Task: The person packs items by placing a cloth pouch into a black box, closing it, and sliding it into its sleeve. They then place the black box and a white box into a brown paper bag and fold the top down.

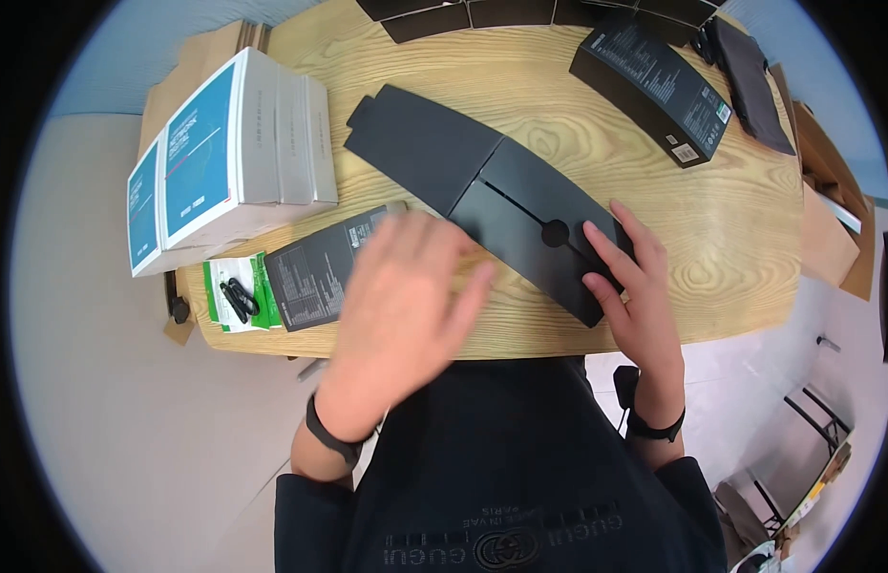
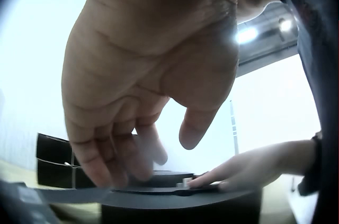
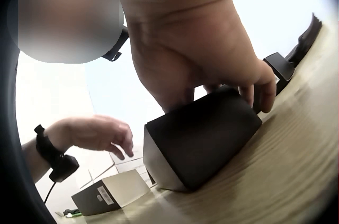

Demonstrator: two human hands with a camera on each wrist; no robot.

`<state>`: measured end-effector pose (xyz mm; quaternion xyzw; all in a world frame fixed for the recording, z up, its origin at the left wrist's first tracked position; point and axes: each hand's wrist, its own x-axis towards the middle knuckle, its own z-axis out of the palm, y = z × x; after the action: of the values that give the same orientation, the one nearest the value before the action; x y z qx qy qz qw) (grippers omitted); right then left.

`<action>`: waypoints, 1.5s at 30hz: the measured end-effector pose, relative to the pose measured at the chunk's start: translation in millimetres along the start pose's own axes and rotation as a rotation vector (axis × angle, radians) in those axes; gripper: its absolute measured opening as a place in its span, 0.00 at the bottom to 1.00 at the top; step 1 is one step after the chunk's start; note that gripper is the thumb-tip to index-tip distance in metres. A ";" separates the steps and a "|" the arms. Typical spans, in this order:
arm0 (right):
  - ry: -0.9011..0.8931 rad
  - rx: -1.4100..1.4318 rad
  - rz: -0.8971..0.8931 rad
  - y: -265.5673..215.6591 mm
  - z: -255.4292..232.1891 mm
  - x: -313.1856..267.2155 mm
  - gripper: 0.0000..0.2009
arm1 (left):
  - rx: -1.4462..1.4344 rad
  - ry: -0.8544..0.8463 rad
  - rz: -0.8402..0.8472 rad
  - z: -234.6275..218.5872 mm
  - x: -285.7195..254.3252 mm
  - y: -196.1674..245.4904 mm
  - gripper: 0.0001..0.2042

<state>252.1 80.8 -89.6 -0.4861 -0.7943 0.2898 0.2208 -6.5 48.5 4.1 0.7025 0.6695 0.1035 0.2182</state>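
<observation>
A long black box [image 1: 530,224] lies slantwise on the table, its hinged lid [image 1: 425,143] folded out towards the upper left. A narrow slot and a round hole [image 1: 555,233] mark its dark inner panel. My right hand [image 1: 637,282] rests on the box's near right end, thumb and fingertips spread over the panel. From the right wrist view, this hand arches over the dark end of the box [image 3: 206,134]. Blurred and holding nothing, my left hand [image 1: 406,286] hovers with loosely bent fingers above a printed black box [image 1: 310,272], partly hiding it.
White-and-blue boxes [image 1: 224,153] stand at the left, above a green-and-white packet [image 1: 222,310] with a black cable [image 1: 240,299] on it. Another printed black box [image 1: 654,91] and a dark pouch [image 1: 750,86] lie at the far right. Black boxes [image 1: 511,11] line the back.
</observation>
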 end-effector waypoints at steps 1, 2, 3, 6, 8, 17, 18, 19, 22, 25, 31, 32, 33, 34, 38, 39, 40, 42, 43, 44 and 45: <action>0.005 0.008 -0.010 1.4 0.2 0.0 0.25 | 0.011 0.008 -0.003 0.4 3.7 -6.3 0.12; 0.021 0.116 0.034 3.4 0.8 -0.3 0.25 | 0.104 0.093 0.000 7.0 7.7 -15.2 0.13; 0.035 0.224 0.078 5.4 1.2 -0.2 0.24 | 0.196 0.178 0.003 14.3 9.4 -21.0 0.14; 0.133 0.431 0.130 6.2 5.4 -0.8 0.24 | 0.216 0.212 -0.011 32.8 10.8 -23.0 0.16; 0.131 0.402 0.112 6.6 4.2 -2.5 0.23 | 0.198 0.213 -0.048 33.5 11.2 -14.7 0.17; 0.224 0.226 -0.019 15.6 14.8 -12.1 0.19 | 0.375 0.164 -0.213 28.6 21.8 -20.0 0.24; 0.256 0.237 -0.015 19.6 17.6 -12.2 0.19 | 0.274 0.071 -0.272 25.4 25.9 -14.2 0.24; 0.286 0.246 -0.008 22.0 18.8 -12.4 0.19 | 0.171 -0.023 -0.330 23.3 28.3 -10.4 0.25; 0.290 0.268 0.009 24.8 12.3 -13.9 0.18 | -0.164 0.097 -0.307 34.3 30.4 -15.6 0.24; 0.278 0.286 0.000 22.8 5.7 -13.6 0.18 | -0.354 0.294 -0.275 40.9 20.6 -4.1 0.21; 0.208 0.255 -0.037 28.5 5.4 -9.3 0.17 | -0.774 0.489 0.174 71.3 5.1 -7.7 0.26; 0.207 0.245 -0.037 30.0 3.1 -8.4 0.17 | -0.681 0.392 0.395 71.0 3.2 0.2 0.26; 0.174 0.279 -0.040 31.7 1.0 -8.2 0.19 | -0.551 0.280 0.415 63.0 -0.4 13.3 0.27; 0.143 0.312 -0.040 32.9 -1.0 -9.1 0.21 | -0.563 0.279 0.417 60.6 0.0 18.4 0.27; 0.279 1.004 -0.025 51.0 5.9 -26.3 0.26 | -0.170 0.129 0.422 66.7 8.9 21.4 0.24; 0.220 1.110 0.046 61.2 -1.7 -36.5 0.27 | -0.082 0.126 0.375 68.3 9.2 22.5 0.24; 0.163 1.217 0.119 67.4 -5.3 -43.9 0.27 | 0.007 0.122 0.329 69.8 9.5 23.1 0.24; 0.160 1.213 0.107 72.2 2.1 -48.9 0.26 | -0.002 0.111 0.334 78.7 11.7 17.9 0.22; 0.144 1.222 0.089 71.9 4.3 -51.4 0.25 | 0.004 0.110 0.336 80.5 11.4 17.2 0.21; 0.159 1.211 0.090 68.9 6.6 -53.3 0.25 | 0.012 0.112 0.340 80.7 12.7 16.7 0.21; 0.186 1.054 0.077 61.2 10.4 -53.1 0.25 | 0.005 0.112 0.356 79.7 13.9 15.7 0.21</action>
<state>307.8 52.5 -142.2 -0.3620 -0.4998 0.6127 0.4936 43.6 48.7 -61.4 0.8035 0.5461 0.1775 0.1570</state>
